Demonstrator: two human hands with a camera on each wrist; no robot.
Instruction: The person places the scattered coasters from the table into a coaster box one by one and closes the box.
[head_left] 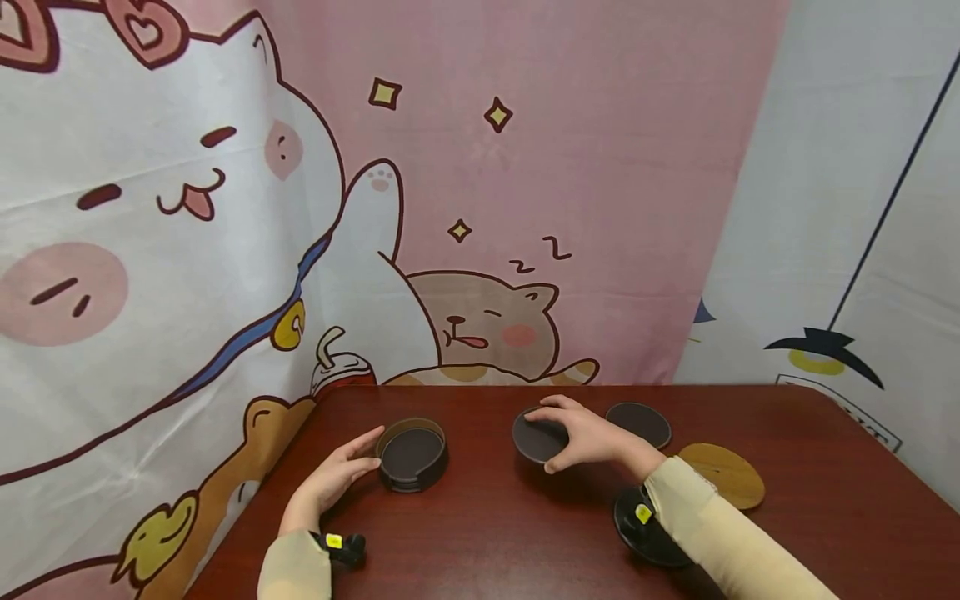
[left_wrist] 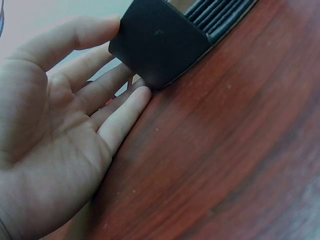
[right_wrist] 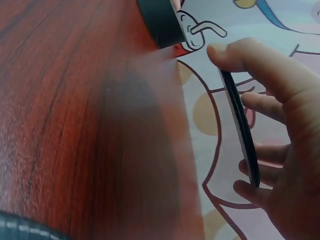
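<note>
My right hand (head_left: 588,435) holds a dark round coaster (head_left: 538,435) by its rim, thumb on one side and fingers on the other. In the right wrist view the coaster (right_wrist: 240,127) shows edge-on, raised above the table. At the left stands a round dark coaster holder (head_left: 412,475), with a stack of coasters inside and a notch in its front wall. My left hand (head_left: 337,479) rests its fairly straight fingers and thumb against the holder's left side. In the left wrist view the fingertips are right at the holder's wall (left_wrist: 160,45), partly hidden behind it.
Another dark round coaster (head_left: 639,425) lies at the back right of the brown table (head_left: 480,542). A wooden disc (head_left: 723,477) is beside it, and a black round object (head_left: 637,533) lies partly under my right forearm. A cartoon-printed curtain (head_left: 600,208) hangs behind the table.
</note>
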